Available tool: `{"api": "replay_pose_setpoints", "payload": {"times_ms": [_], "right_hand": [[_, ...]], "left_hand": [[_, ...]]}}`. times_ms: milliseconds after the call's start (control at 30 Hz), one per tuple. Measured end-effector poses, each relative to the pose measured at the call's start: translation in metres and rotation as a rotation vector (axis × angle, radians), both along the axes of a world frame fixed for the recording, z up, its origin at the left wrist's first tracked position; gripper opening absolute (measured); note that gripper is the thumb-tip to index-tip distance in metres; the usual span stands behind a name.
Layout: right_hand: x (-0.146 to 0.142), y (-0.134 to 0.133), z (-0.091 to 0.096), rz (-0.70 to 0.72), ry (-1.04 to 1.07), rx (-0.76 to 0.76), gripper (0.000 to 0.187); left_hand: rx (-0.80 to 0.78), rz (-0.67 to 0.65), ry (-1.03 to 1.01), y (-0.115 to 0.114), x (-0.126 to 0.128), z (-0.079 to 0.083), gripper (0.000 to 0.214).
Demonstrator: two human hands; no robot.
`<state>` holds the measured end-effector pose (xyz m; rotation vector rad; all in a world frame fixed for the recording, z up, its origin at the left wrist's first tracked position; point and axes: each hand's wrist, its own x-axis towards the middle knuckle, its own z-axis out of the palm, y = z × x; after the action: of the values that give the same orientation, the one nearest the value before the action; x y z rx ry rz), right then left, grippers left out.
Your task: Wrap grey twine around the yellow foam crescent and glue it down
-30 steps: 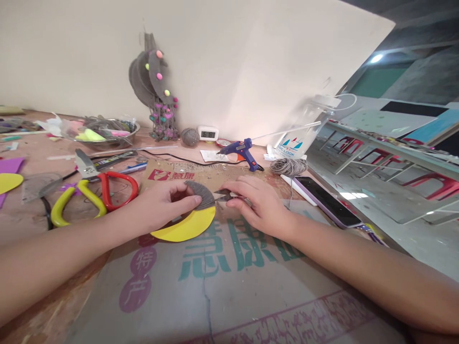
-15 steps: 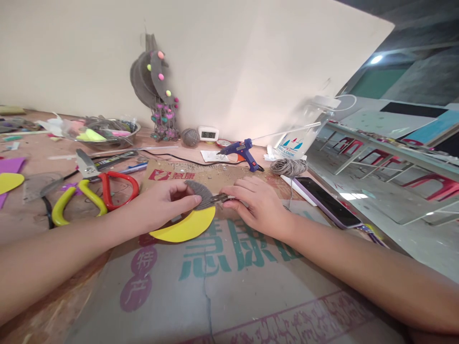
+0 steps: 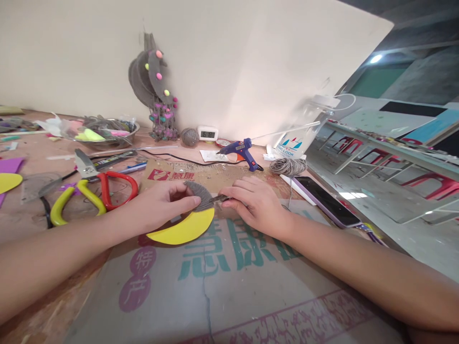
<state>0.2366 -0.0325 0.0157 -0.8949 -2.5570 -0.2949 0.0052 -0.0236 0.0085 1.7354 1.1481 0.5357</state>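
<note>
My left hand (image 3: pixel 161 204) pinches a yellow foam crescent (image 3: pixel 182 228) whose upper part is wrapped in grey twine (image 3: pixel 199 195), pressing it down on the flattened cardboard (image 3: pixel 222 277). My right hand (image 3: pixel 256 200) is closed on small metal snips (image 3: pixel 218 199). Their blades sit shut at the right edge of the grey twine part. Both forearms rest on the cardboard.
Red and yellow scissors (image 3: pixel 95 188) lie at the left. A blue glue gun (image 3: pixel 242 152), a twine bundle (image 3: pixel 288 166), a phone (image 3: pixel 326 200), a metal bowl of scraps (image 3: pixel 103 131), a twine ball (image 3: pixel 189 136) and a grey craft ornament (image 3: pixel 152 81) stand around. The table edge runs at the right.
The snips, open and apart from the crescent a second ago, have moved left and closed on the edge of the grey twine part. The left hand has stayed put.
</note>
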Motion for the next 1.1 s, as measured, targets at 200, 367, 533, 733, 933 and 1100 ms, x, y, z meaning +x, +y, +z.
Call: {"api": "replay_pose_setpoints", "payload": {"times_ms": [200,367,533,733,933,1100], "right_hand": [[0.0011,0.0002,-0.0021,-0.010,0.108,-0.031,0.025],[0.0023,0.0001,-0.0029,-0.031,0.132,-0.055,0.027],[0.0004,-0.0024,-0.0005,0.008,0.050,-0.013,0.027],[0.0005,-0.0013,-0.0017,-0.004,0.042,-0.010,0.027],[0.0013,-0.0007,-0.0018,-0.007,0.032,-0.019,0.027],[0.0007,-0.0011,0.0000,-0.010,0.014,-0.026,0.027]], "left_hand": [[0.006,-0.009,-0.013,-0.0003,0.0005,-0.0006,0.035],[0.019,-0.009,-0.013,0.0011,-0.0008,-0.0029,0.037],[0.028,0.001,0.001,0.0014,-0.0006,-0.0015,0.037],[0.011,0.006,-0.011,0.0003,0.0004,-0.0008,0.032],[0.023,-0.006,-0.008,0.0011,-0.0002,-0.0013,0.034],[0.000,0.004,-0.023,0.0011,0.0002,-0.0002,0.033]]}}
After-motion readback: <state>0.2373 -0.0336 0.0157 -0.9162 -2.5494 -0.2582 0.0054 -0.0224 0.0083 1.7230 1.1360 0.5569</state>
